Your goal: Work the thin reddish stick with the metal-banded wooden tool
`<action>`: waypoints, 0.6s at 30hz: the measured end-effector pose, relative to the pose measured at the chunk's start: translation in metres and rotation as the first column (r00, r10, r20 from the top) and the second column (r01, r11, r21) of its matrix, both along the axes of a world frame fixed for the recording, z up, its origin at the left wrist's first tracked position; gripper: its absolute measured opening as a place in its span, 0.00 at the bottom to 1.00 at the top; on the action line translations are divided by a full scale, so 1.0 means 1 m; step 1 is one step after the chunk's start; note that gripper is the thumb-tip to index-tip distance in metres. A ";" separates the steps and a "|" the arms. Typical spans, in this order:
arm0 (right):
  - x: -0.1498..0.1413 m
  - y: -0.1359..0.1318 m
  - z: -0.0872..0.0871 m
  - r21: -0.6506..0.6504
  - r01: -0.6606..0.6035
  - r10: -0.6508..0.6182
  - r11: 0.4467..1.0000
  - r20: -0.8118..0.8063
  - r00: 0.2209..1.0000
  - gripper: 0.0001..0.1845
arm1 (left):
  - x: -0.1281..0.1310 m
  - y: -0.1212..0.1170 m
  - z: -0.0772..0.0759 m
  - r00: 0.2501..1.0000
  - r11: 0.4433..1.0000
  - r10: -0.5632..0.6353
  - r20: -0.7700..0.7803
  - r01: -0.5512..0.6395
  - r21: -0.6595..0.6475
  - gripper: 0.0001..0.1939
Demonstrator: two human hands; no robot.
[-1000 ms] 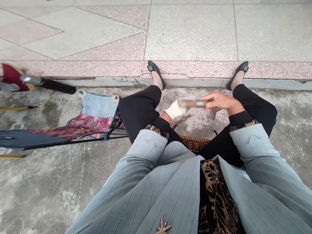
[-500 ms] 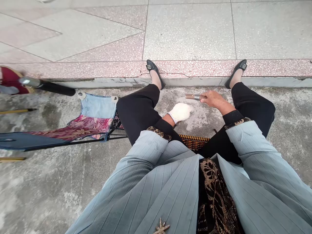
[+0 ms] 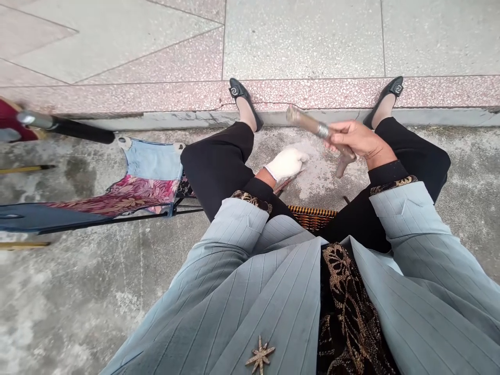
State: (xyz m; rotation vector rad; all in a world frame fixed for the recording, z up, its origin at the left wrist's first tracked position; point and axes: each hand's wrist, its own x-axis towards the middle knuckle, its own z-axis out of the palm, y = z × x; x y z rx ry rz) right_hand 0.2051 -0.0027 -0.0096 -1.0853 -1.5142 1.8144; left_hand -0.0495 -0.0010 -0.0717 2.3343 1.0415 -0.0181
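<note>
Brown wooden rod (image 3: 307, 121) with a silver metal band (image 3: 322, 130) sits in the right hand (image 3: 357, 140) on my feed, between the knees and nearer the right one, its far end tilted up, forward and blurred. I read that hand as closed around the rod, with the fingers curled and the band just ahead of the knuckles. A short brown stub (image 3: 342, 167) juts down below the palm; I cannot tell whether it belongs to the rod or is a separate piece.

For a controlled hold, I would keep the grip close to the band and the wrist loose, letting the forearm carry the weight so the free end doesn't wander. The right forearm angles inward from the knee, with the wrist bent slightly.

The left hand, in a white knit glove (image 3: 286, 163), sits low over a pale, chalky patch of concrete (image 3: 318, 169), its fingers pressed together in a bunch. A thin reddish-brown stick (image 3: 288, 184) shows just beneath it, but I cannot tell whether the glove pinches it. Both forearms reach out of a blue-grey pinstriped jacket (image 3: 410, 219), above black trousers (image 3: 214, 172) and the edge of an orange-and-black woven seat (image 3: 312, 217).
</note>
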 end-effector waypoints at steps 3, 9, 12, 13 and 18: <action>-0.004 0.003 -0.007 0.002 0.234 -0.233 0.972 0.110 0.966 0.28 | 0.006 -0.005 -0.004 0.999 1.000 -0.031 -0.042 0.031 -0.006 0.15; -0.024 0.003 -0.016 0.149 0.070 -0.156 0.986 0.702 0.695 0.15 | 0.014 -0.017 0.011 0.943 0.996 -0.074 -0.324 0.087 0.026 0.17; -0.036 0.000 -0.016 0.025 -0.204 0.054 0.979 0.927 0.371 0.13 | 0.013 -0.018 0.015 0.919 0.991 -0.112 -0.377 0.133 0.029 0.17; -0.037 0.000 -0.015 -0.046 -0.279 0.138 0.959 0.937 0.320 0.12 | 0.011 -0.017 0.014 0.925 0.989 -0.121 -0.360 0.143 0.035 0.16; -0.019 -0.001 -0.010 -0.344 -0.565 0.660 0.750 0.444 0.606 0.21 | -0.004 -0.004 0.002 0.999 1.000 -0.025 -0.034 0.025 -0.011 0.13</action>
